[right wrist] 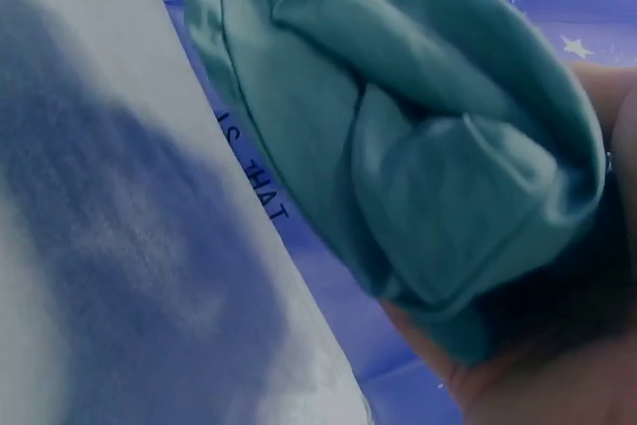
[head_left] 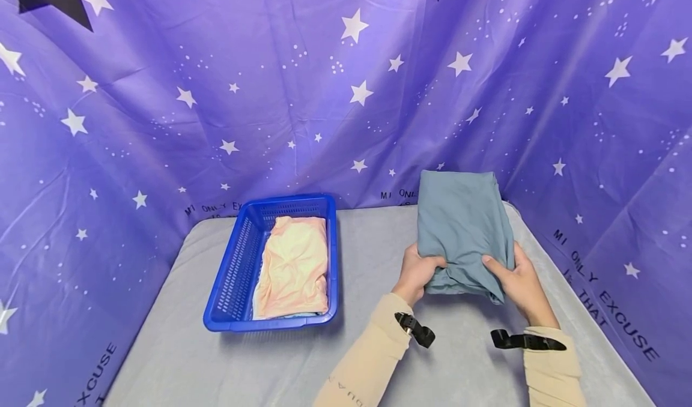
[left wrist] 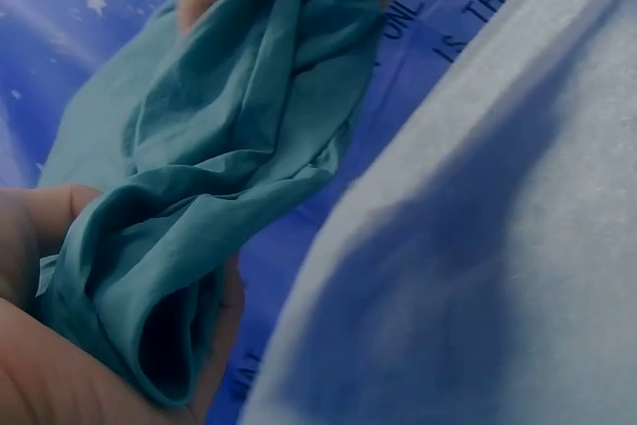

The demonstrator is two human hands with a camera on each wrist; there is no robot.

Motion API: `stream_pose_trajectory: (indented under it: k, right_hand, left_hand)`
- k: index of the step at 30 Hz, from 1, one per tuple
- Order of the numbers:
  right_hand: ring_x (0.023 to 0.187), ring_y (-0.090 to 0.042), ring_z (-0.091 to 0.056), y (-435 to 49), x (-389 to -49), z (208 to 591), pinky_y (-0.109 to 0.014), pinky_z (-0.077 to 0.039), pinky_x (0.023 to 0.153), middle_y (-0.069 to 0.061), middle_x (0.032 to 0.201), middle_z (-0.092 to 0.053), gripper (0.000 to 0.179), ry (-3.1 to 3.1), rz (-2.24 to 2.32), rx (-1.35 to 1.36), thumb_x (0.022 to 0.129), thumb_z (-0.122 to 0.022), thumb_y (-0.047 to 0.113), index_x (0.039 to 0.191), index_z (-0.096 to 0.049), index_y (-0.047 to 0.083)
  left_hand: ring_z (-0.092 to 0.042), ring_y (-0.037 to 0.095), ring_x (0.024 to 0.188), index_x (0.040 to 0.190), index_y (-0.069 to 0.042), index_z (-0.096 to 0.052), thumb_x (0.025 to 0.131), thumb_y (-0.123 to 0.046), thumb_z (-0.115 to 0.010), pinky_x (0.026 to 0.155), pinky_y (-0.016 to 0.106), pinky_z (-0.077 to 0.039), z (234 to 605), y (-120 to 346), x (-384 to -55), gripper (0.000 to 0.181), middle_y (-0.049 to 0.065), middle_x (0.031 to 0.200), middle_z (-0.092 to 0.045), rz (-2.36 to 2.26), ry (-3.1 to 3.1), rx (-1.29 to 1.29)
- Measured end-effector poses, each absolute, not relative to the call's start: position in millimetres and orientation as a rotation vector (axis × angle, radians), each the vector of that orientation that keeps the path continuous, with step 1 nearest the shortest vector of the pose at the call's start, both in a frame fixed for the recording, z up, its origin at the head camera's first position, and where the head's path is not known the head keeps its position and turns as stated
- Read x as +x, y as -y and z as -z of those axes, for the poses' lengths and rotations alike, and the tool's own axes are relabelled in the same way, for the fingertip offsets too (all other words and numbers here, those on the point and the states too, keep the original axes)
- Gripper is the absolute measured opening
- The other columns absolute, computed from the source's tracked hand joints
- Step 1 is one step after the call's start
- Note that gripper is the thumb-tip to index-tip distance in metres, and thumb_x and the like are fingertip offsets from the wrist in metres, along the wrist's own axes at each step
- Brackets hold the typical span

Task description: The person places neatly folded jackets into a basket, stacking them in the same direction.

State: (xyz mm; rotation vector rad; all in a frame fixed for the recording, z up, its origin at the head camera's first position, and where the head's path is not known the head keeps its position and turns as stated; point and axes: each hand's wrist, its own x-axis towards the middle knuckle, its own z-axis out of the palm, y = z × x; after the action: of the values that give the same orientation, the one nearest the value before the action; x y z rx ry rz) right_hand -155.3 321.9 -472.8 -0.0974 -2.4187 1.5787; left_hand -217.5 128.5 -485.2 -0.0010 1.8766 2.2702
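1. Stretching behind and around everything, the purple star-printed backdrop [head_left: 346, 83] is the largest thing in view; it rises on three sides of the grey table [head_left: 367, 359].
2. That grey table carries a blue basket [head_left: 238, 275], which stands left of the hands and well apart from them.
3. Inside the basket lies a folded peach cloth [head_left: 294, 266], filling its right half. Judging by that, one piece is already folded and put away.
4. Right of the basket, lifted clear of the table, is the teal cloth [head_left: 459, 227]. It looks folded into a thick, soft rectangle, its upper part smooth and standing upright, its lower edge bunched in several layers. The wrist views show rolled, creased folds at that edge [left wrist: 199, 226] [right wrist: 438, 176]. By my reading its folding is about finished, while placing it in the basket is left to do.
5. The right hand [head_left: 521, 284] grips the cloth's lower right corner, thumb across the front and fingers behind.
6. The left hand [head_left: 416, 272] clamps the lower left corner in the same way, nearer to the basket than the right.
7. Black straps [head_left: 416, 330] sit on both cream sleeves.
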Motion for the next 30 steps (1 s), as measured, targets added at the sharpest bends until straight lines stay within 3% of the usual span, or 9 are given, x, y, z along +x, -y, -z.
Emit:
stream_pose_trajectory:
  k: [5, 8, 15, 22, 30]
  right_hand:
    - [0.125, 0.015, -0.041, -315.9, -155.6, 465.9, 0.001, -0.036, 0.095, -0.013, 0.156, -0.043, 0.072, 2.453, -1.591, -0.027, 0.103, -0.062, 0.027, 0.163, -0.025, 0.017]
    - [0.128, 0.014, -0.040, -311.3, -157.5, 463.4, 0.001, -0.035, 0.096, -0.017, 0.158, -0.040, 0.073, 2.464, -1.602, 0.007, 0.103, -0.062, 0.029, 0.164, -0.024, 0.020]
    - [0.128, 0.013, -0.043, -302.3, -159.1, 462.7, -0.001, -0.038, 0.098, -0.004, 0.154, -0.046, 0.069, 2.410, -1.646, 0.088, 0.103, -0.061, 0.024, 0.163, -0.027, 0.018]
    - [0.119, 0.011, -0.049, -295.5, -158.6, 462.2, -0.005, -0.043, 0.094, 0.017, 0.135, -0.052, 0.059, 2.369, -1.684, 0.150, 0.103, -0.061, 0.017, 0.156, -0.037, 0.010]
    - [0.115, 0.008, -0.053, -278.3, -162.3, 461.2, -0.008, -0.045, 0.092, 0.017, 0.129, -0.054, 0.054, 2.355, -1.730, 0.188, 0.103, -0.061, 0.014, 0.151, -0.040, 0.003]
  left_hand:
    - [-0.056, 0.013, 0.077, 0.095, -0.014, -0.073, 0.066, 0.011, -0.069, 0.070, 0.028, -0.048, 472.0, -114.5, -218.2, 0.038, -0.005, 0.087, -0.066, -2.260, -1.939, 0.066]
    - [-0.056, 0.013, 0.077, 0.097, -0.014, -0.073, 0.066, 0.010, -0.069, 0.070, 0.027, -0.049, 466.6, -104.4, -219.0, 0.040, -0.004, 0.088, -0.067, -2.270, -1.944, 0.106]
    - [-0.060, 0.014, 0.084, 0.105, -0.017, -0.073, 0.067, 0.007, -0.073, 0.078, 0.030, -0.051, 458.8, -84.1, -217.3, 0.045, -0.002, 0.096, -0.069, -2.260, -1.938, 0.154]
    - [-0.061, 0.014, 0.096, 0.118, -0.017, -0.071, 0.071, 0.003, -0.076, 0.089, 0.031, -0.050, 456.7, -65.0, -215.7, 0.051, 0.002, 0.110, -0.069, -2.228, -1.919, 0.209]
    - [-0.061, 0.016, 0.101, 0.127, -0.014, -0.066, 0.075, -0.001, -0.076, 0.091, 0.029, -0.050, 454.7, -42.2, -212.8, 0.054, 0.004, 0.117, -0.067, -2.196, -1.869, 0.195]
